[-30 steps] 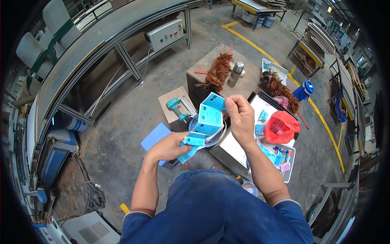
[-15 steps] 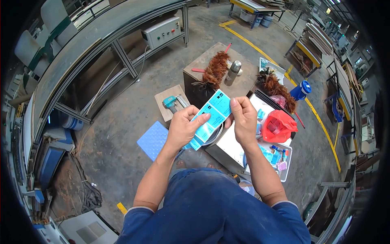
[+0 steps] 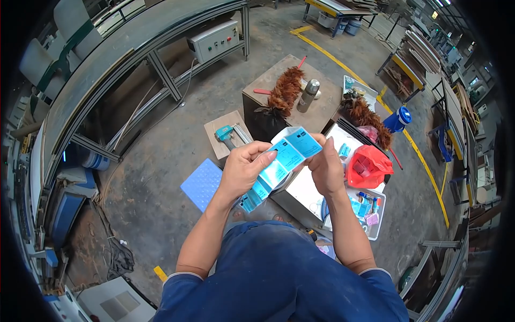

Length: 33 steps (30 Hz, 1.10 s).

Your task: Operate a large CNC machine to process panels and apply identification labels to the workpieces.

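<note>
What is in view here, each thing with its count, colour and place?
glossy printed strip: 1, light blue, picture centre
fluffy feather dusters: 2, brown, beyond strip
cylindrical metal flask: 1, grey, between dusters
crumpled plastic bag: 1, red, right of strip
lidded plastic jug: 1, blue, beyond bag
rectangular plastic trays: 2, white, right side
pistol-shaped tool: 1, teal, left of dusters
square textured panel: 1, blue, left of strip
long metal-framed bench: 1, grey, upper left
left hand: 1, bare, on strip
right hand: 1, bare, on strip

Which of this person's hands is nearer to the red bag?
The right hand: it is just left of the red bag in the picture; the left hand is farther left, holding the blue strip.
</note>
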Motion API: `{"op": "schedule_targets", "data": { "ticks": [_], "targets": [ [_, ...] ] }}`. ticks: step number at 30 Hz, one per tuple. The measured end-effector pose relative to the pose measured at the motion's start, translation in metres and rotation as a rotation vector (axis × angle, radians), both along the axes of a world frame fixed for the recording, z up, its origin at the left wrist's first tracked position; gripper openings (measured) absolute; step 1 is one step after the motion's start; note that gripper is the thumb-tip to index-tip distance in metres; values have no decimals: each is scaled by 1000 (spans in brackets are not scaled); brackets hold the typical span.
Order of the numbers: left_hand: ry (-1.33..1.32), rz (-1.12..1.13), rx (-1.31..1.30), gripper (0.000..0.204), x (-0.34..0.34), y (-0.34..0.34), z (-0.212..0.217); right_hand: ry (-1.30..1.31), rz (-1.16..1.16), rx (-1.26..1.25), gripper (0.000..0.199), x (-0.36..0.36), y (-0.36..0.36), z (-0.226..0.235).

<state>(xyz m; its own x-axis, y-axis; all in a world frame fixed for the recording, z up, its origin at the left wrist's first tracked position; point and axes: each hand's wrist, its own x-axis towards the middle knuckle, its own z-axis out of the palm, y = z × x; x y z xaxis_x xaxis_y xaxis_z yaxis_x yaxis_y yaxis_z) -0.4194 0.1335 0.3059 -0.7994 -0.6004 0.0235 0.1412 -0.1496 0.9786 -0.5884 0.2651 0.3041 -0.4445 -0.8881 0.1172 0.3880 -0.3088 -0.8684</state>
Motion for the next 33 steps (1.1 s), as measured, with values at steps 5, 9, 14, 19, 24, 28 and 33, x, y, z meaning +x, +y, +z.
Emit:
{"op": "schedule_targets", "data": {
  "ticks": [5, 9, 14, 19, 24, 28, 33],
  "targets": [
    [-111, -13, -249, 22, 7, -4, 3, -69, 108, 127, 57, 3, 2, 1],
    [-124, 27, -367, 22, 11, -6, 8, -105, 202, 128, 55, -2, 6, 9],
    [-155, 24, -403, 24, 13, -5, 11, -155, 191, 101, 70, -1, 6, 14],
    [-171, 15, -446, 25, 16, -8, 9, -237, 212, 99, 80, -5, 4, 19],
    [-194, -9, -319, 25, 24, -12, 9, -104, 135, 45, 81, -20, 3, 32],
    [-142, -32, -189, 25, 27, -14, 9, -127, 218, 133, 72, -23, 2, 38],
    [-193, 17, -315, 24, 26, -14, 8, -227, 408, 123, 63, -18, -4, 36]
  ]
}}
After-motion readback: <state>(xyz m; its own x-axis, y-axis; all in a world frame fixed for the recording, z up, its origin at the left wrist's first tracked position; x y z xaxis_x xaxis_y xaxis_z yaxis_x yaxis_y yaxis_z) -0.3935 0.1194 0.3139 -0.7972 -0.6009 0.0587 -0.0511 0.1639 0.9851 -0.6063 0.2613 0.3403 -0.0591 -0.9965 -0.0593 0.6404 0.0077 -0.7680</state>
